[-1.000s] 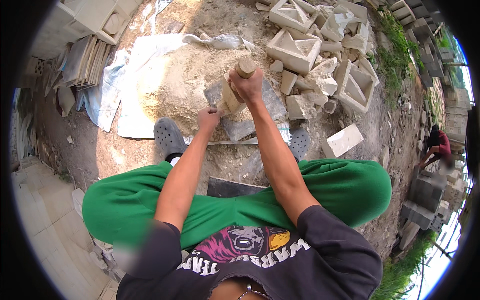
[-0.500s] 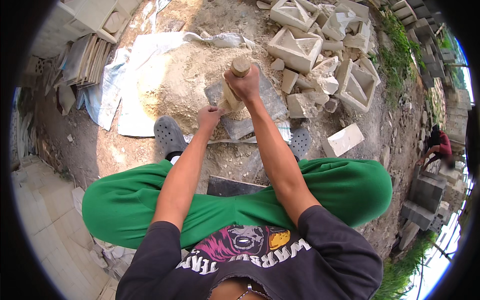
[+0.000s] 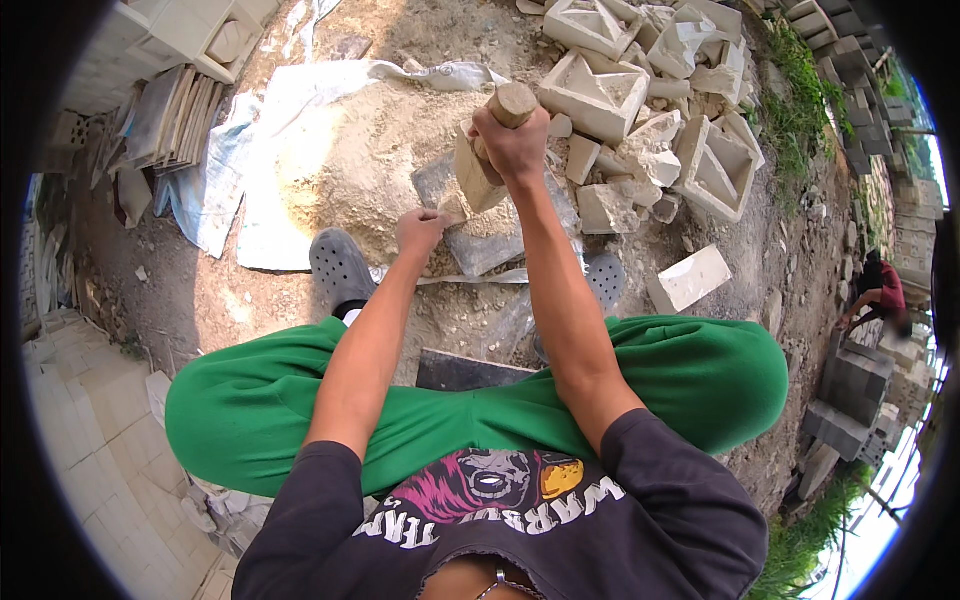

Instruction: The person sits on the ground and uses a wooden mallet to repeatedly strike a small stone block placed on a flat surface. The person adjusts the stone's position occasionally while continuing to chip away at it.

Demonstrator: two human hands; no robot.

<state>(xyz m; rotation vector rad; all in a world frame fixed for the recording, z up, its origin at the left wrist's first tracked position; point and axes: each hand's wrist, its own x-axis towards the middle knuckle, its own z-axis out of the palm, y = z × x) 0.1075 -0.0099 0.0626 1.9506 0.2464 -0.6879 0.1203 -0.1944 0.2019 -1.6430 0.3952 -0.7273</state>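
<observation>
My right hand (image 3: 512, 147) is closed round the handle of a wooden mallet (image 3: 480, 178), raised over a grey stone slab (image 3: 490, 252). The mallet's round handle end points up past my fist, and its blocky head hangs below. Low at the slab's left side, my left hand (image 3: 421, 230) pinches a small pale chunk (image 3: 453, 211), which looks like stone. Crushed pale rubble (image 3: 350, 190) is heaped beside the slab, on a white woven sheet (image 3: 262, 225). The mallet head hides part of the slab.
Broken, cast pale blocks (image 3: 595, 95) are piled at the far right, with a loose pale block (image 3: 690, 280) nearer. Thin boards (image 3: 175, 120) lean at the left. A dark flat piece (image 3: 465, 370) lies between my legs. Another person (image 3: 880, 290) bends among grey blocks at far right.
My right hand has lifted the mallet up and to the right, away from the small chunk. My left hand has stayed nearly still, still pinching at the slab's edge.
</observation>
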